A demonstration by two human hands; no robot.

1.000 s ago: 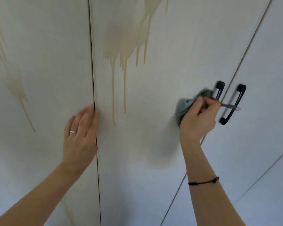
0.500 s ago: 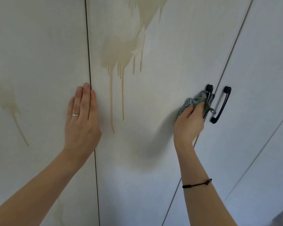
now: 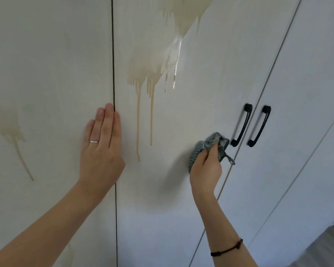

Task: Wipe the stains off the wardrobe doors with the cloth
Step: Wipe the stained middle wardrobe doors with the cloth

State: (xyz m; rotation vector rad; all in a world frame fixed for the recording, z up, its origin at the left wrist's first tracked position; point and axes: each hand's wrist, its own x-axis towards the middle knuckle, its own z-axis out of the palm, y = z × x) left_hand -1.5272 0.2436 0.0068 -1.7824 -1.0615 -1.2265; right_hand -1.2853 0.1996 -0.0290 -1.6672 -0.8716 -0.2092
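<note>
— How do the fingers (image 3: pixel 108 124) of the left hand (image 3: pixel 100 149) lie?
— They're straight and pressed together, pointing up. The whole hand lies flat against the wardrobe doors (image 3: pixel 181 199), right at the dark gap (image 3: pixel 113 74) between the left door and the middle one. A ring (image 3: pixel 94 141) sits on one finger. The hand holds nothing.
— And the right hand (image 3: pixel 205 166)?
— Its fingers are curled round a bunched blue-grey cloth (image 3: pixel 202 146) and hold it against the middle door, low down and just left of the two black handles (image 3: pixel 241 125).
— Which way does the cloth run?
— Its long axis slants from lower left, beside the heel of the hand, to upper right past the fingertips. A mesh-like part sticks out at the upper right. A thin tail hangs down to the right, near the door's edge.
— Where are the stains (image 3: pixel 158 60)?
— The big tan one, with long drips, is on the upper middle door. It sits above and between the hands, apart from the cloth. A fainter streak (image 3: pixel 10 128) marks the left door.
— Anything else?
— There's a black bracelet (image 3: pixel 227 247) on the right wrist.
</note>
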